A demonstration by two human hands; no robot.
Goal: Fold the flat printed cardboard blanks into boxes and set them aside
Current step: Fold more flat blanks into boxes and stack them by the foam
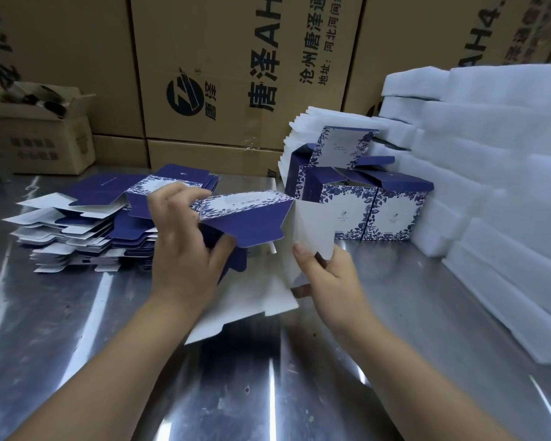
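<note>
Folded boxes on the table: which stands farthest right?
The front box beside the tall white foam stack; a second box stands on its left, a third box behind them.

Navy, white-floral cardboard blank (245, 214)

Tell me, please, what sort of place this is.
Probably a packing room or warehouse: brown shipping cartons are stacked behind the steel table, which bears piled white foam sheets and a stack of flat printed blanks.

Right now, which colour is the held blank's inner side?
Plain white; the blank shows best in head view.
</note>
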